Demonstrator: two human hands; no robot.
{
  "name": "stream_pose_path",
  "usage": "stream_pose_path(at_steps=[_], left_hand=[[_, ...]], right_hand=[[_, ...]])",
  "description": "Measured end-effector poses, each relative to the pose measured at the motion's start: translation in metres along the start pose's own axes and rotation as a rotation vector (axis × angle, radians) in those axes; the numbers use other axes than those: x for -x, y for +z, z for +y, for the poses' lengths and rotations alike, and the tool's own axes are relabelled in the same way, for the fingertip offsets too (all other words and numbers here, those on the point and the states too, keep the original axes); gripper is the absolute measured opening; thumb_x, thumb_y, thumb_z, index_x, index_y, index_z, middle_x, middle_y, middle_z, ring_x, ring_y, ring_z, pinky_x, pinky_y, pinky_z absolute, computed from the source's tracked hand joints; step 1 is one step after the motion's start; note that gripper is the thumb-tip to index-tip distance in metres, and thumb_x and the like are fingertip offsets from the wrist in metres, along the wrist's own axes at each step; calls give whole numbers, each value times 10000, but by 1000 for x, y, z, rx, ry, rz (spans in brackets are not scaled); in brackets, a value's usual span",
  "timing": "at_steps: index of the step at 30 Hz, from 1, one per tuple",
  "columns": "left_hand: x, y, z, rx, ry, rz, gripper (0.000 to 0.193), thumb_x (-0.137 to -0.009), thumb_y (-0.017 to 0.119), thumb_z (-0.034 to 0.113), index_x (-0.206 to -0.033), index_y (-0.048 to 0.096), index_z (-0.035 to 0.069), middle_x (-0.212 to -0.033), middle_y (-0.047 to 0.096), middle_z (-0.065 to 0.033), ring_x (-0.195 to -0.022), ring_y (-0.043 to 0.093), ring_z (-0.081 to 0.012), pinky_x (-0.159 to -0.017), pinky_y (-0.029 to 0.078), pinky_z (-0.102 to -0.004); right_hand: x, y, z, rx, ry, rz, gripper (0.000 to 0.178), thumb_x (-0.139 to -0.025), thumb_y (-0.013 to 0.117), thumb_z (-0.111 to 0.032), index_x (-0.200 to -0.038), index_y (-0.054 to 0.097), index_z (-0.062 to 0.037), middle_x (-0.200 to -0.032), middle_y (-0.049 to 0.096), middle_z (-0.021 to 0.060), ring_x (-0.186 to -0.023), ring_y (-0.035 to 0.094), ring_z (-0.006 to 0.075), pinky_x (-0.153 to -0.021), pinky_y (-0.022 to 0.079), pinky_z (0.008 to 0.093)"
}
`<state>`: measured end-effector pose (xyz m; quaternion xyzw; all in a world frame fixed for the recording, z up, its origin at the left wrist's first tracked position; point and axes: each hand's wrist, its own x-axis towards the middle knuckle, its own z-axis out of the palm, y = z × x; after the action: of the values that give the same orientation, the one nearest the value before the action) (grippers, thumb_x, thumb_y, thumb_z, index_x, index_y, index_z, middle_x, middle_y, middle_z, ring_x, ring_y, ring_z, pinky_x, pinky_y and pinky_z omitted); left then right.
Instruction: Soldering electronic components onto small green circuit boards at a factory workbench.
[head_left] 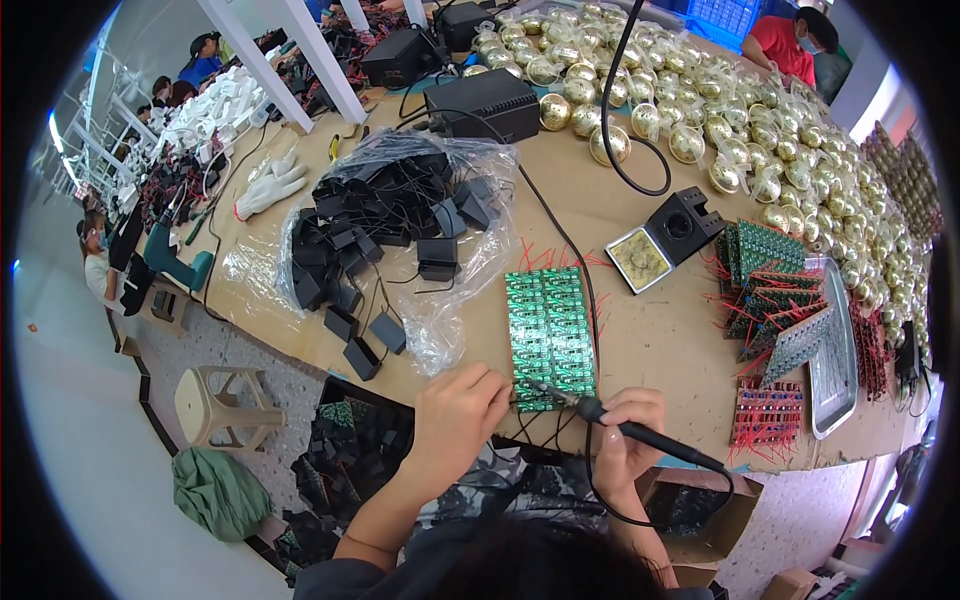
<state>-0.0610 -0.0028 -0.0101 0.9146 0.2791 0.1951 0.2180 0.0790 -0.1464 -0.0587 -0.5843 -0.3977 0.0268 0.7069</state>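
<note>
A green circuit board panel [548, 330], divided into many small boards, lies on the brown work surface before me. My right hand [632, 435] grips a black soldering iron [672, 443], whose metal tip points left onto the panel's lower part. At the panel's lower left edge, the fingers of my left hand [458, 418] are pinched together; what lies between them is hidden. Thin black wires hang below the panel's near edge, and red wires stick out at its far end. Beyond my left hand, black plastic boxes [437, 258] with cords fill a clear plastic bag [432, 335].
Right of the panel are a soldering iron stand [690, 222], stacked circuit boards [765, 250] and a metal tray [830, 350]. Many gold balls [690, 142] cover the far right. A black power unit [485, 105], a white glove [272, 188] and a drill [175, 255] lie farther off. Several people work beyond.
</note>
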Motion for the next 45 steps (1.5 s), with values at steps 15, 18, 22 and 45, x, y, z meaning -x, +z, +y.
stream_pose_path(at_steps=[15, 18, 22, 45], left_hand=[[-1, 2, -3, 5, 19, 55, 89, -799, 731, 84, -796, 646, 57, -739, 572, -65, -640, 592, -273, -594, 460, -391], [-2, 2, -2, -3, 36, 59, 91, -799, 732, 88, -794, 647, 57, -736, 571, -63, -639, 594, -268, -592, 458, -387], [-2, 2, -3, -20, 37, 56, 87, -806, 732, 95, -799, 653, 57, -738, 577, -59, -649, 602, -262, -604, 462, -389], [18, -27, -14, 87, 397, -250, 129, -801, 772, 125, -892, 681, 116, -940, 665, 29, -894, 626, -170, -890, 431, -375]], right_hand=[[-7, -18, 6, -268, 135, 360, 133, -830, 540, -131, -889, 488, -25, -947, 424, 91, -843, 429, 170, -780, 406, 279], [-5, -19, 7, -278, 135, 355, 134, -828, 537, -128, -895, 486, -24, -936, 419, 91, -831, 424, 168, -749, 414, 274], [-4, -19, 8, -275, 130, 349, 134, -829, 536, -126, -900, 486, -24, -923, 415, 87, -816, 422, 167, -736, 423, 280], [-3, -21, 13, -264, 126, 363, 146, -829, 543, -140, -901, 493, -23, -928, 423, 93, -811, 435, 170, -731, 444, 288]])
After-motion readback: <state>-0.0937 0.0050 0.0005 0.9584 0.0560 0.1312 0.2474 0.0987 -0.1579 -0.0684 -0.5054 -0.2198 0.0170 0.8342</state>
